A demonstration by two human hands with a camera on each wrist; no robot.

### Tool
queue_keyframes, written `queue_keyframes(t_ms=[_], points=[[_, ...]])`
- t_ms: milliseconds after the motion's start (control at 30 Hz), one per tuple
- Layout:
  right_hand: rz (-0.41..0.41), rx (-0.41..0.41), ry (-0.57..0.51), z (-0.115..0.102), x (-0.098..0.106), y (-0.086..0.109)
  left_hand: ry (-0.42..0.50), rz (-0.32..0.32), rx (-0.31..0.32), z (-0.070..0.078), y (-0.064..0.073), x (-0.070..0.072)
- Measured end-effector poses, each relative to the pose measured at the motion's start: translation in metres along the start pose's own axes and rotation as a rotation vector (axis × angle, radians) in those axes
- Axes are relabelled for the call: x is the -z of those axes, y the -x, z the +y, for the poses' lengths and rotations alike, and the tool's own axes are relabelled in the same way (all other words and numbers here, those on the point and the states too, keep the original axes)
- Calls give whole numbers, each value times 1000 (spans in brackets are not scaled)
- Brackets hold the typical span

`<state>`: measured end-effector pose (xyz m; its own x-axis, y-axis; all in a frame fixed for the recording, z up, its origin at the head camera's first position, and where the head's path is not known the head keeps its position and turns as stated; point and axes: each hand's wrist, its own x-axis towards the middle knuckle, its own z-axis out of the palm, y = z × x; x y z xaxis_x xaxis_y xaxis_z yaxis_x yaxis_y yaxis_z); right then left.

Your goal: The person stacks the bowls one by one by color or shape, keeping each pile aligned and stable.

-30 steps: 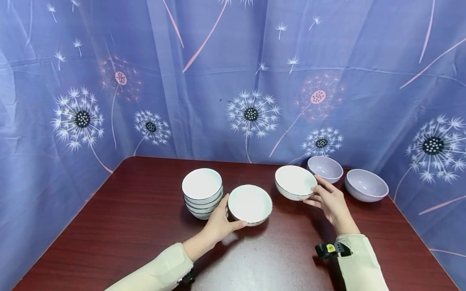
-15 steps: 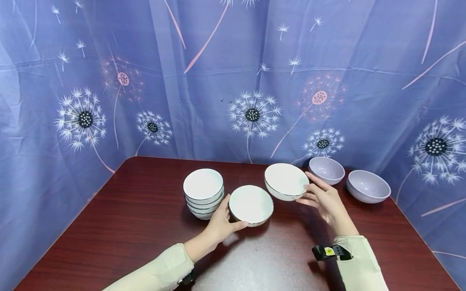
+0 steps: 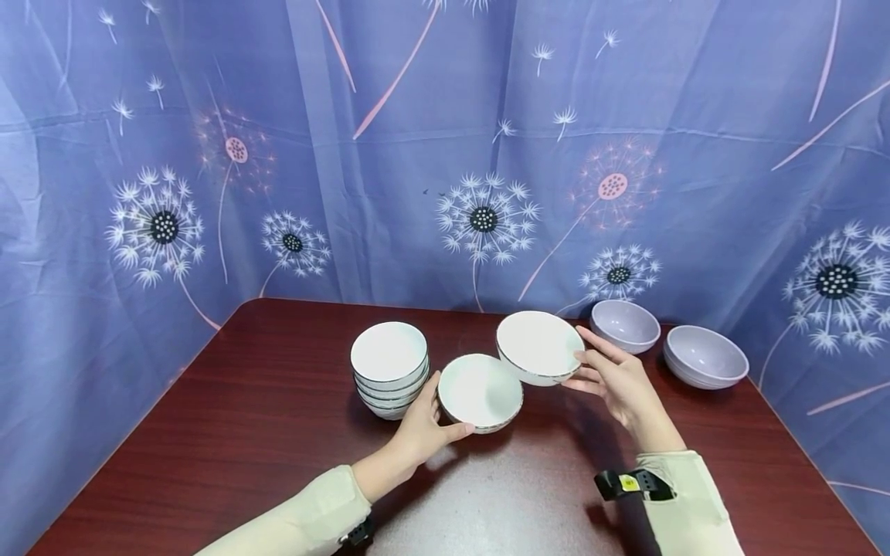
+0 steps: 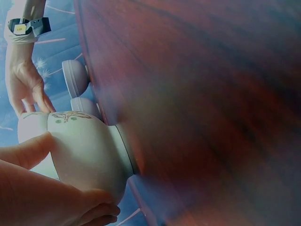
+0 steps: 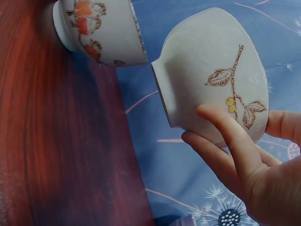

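The lifted bowl (image 3: 540, 344), pinched between fingers and thumb of the right hand (image 3: 617, 390), is now held farther left above the table (image 3: 243, 425); the second bowl (image 3: 480, 392), clasped by curled fingers of the left hand (image 3: 420, 434), is kept in place, so the gap is narrowed.

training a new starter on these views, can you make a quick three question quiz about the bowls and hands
1. What does the left hand hold?
2. True or false: the stack of white bowls stands to the right of both hands.
3. Relative to the table, how is the bowl in the right hand?
a) standing upright on it
b) lying upside down on it
c) raised clear of it

Key:
1. A white bowl.
2. False: the stack of white bowls is beside the left hand.
3. c
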<state>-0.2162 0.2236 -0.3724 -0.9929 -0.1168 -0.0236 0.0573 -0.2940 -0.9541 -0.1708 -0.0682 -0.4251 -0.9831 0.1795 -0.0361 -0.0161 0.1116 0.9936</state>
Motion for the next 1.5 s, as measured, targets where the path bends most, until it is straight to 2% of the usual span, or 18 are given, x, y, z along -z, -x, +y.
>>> queue_keyframes(t_ms=[200, 667, 1100, 1500], points=[[-42, 17, 16, -5, -3, 1, -9, -3, 8, 0, 1, 0], [-124, -31, -22, -4, -21, -1, 9, 4, -3, 0, 1, 0], [-122, -76, 3, 3, -34, -1, 23, -13, -13, 1, 1, 0], [-134, -103, 76, 10, -45, -2, 14, -21, -8, 2, 1, 0]])
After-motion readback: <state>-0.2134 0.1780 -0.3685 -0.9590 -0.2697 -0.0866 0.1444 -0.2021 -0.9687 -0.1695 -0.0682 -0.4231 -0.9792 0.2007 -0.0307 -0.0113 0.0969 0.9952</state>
